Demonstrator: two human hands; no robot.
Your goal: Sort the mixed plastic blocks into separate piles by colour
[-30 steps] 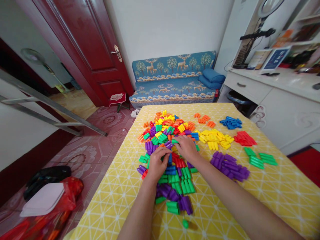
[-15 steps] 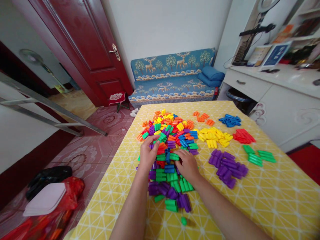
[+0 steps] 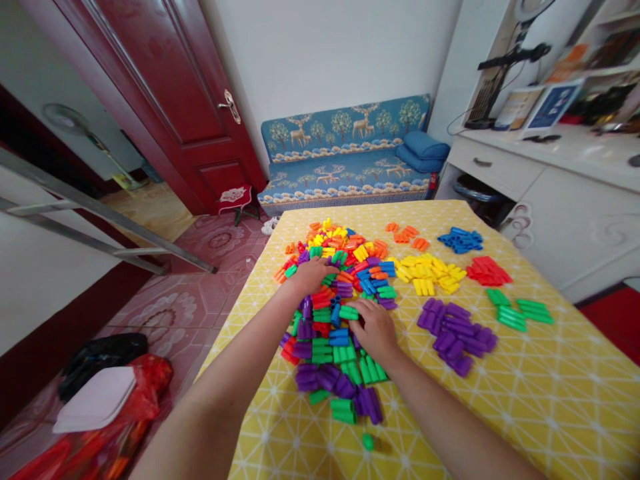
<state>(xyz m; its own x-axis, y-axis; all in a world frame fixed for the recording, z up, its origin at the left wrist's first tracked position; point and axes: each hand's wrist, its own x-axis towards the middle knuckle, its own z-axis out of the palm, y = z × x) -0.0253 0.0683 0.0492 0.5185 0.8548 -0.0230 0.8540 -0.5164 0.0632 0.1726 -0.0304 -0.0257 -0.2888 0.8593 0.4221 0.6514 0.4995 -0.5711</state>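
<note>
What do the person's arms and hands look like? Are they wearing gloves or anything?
No gloves! The ungloved left hand and the ungloved right hand each join a smooth, bare forearm, with no sleeve in the picture. No watch, bracelet or cable shows on either wrist. The fingers are partly hidden, so I can't tell about rings.

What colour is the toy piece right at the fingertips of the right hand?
Green: the toy piece at the right hand shows best in the head view.

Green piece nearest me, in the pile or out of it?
Out: bare cloth separates the green piece from the pile.
</note>
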